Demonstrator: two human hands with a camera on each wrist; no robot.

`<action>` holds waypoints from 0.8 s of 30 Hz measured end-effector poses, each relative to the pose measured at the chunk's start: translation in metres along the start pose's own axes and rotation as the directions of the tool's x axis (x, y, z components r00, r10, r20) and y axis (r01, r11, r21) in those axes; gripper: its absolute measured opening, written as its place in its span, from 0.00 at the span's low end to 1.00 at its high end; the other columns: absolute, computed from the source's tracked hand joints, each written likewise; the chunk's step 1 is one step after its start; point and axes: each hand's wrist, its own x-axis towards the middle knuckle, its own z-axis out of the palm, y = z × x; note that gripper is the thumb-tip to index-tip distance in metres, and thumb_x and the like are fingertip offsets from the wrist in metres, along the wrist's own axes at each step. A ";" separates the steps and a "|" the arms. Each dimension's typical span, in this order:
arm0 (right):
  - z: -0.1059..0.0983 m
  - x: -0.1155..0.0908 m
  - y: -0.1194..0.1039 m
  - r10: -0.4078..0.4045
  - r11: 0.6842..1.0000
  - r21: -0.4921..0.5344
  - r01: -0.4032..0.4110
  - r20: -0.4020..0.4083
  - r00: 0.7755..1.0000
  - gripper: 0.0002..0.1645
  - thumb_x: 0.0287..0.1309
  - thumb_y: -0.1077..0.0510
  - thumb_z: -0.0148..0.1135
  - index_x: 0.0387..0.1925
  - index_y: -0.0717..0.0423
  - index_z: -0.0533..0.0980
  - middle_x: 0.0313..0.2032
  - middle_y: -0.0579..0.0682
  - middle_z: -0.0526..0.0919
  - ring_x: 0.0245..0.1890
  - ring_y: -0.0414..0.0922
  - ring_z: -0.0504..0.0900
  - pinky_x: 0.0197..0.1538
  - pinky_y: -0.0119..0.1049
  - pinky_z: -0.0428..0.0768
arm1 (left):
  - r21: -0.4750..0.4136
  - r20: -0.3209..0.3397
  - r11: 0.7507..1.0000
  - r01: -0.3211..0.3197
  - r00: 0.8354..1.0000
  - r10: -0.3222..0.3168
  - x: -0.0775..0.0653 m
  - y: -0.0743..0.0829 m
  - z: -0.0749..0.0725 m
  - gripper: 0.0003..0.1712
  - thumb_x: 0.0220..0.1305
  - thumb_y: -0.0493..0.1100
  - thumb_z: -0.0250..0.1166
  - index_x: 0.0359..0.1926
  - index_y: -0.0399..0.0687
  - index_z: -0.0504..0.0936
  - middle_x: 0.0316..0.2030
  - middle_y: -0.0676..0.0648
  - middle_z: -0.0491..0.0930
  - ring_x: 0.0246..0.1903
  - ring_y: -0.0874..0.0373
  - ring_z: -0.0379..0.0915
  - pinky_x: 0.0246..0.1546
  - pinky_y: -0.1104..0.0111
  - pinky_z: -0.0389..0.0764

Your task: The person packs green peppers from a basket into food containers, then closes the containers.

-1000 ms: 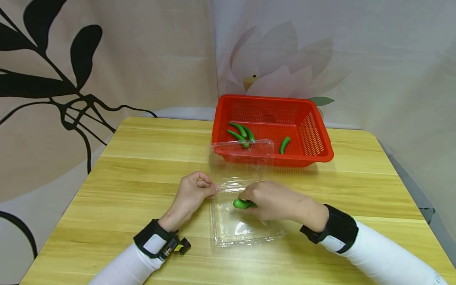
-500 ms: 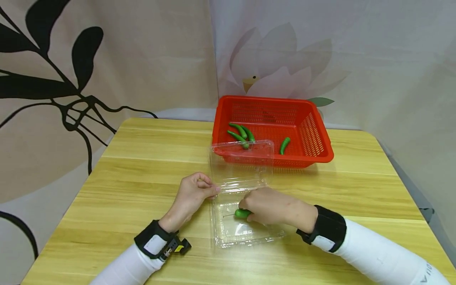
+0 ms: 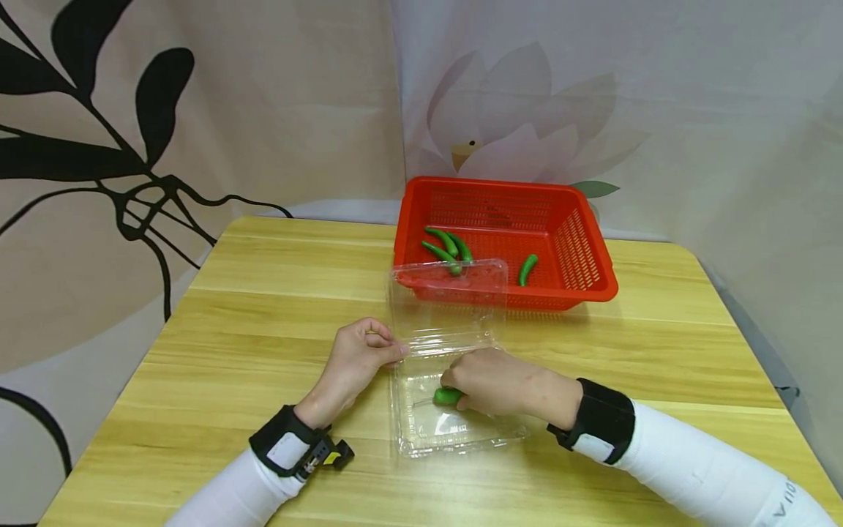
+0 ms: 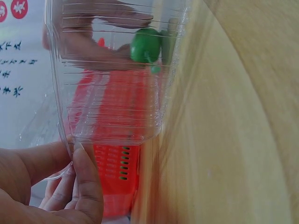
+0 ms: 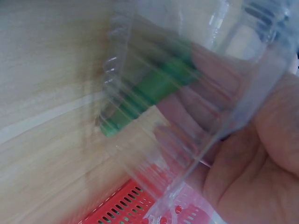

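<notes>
A clear plastic clamshell box lies unfolded on the table, its lid leaning back over the basket's front. At the hinge's left end my left hand pinches the box's rim between thumb and fingers; the left wrist view shows this grip close up. My right hand reaches into the base and holds a green chili pepper low over its floor, stem end pointing left. Through the clear wall in the right wrist view, the chili extends from the fingers toward the box's bottom.
Behind the box stands a red perforated basket. Several green chilies lie at its left, and one more chili lies near the middle of its front side. All stand on a wooden table with a printed curtain behind.
My right hand has moved slightly left and toward me, lowering the chili into the box's base; in the last half second it barely moves. The left hand keeps its place.
</notes>
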 end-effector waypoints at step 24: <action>-0.084 -0.022 -0.001 -0.058 0.992 0.086 0.096 -0.369 0.927 0.09 0.66 0.55 0.73 0.44 0.53 0.85 0.37 0.41 0.86 0.35 0.38 0.82 0.40 0.34 0.84 | 0.012 -0.006 1.000 0.009 1.000 -0.009 -0.002 0.001 0.001 0.13 0.59 0.24 0.74 0.38 0.34 0.77 0.34 0.37 0.89 0.34 0.54 0.86 0.37 0.66 0.89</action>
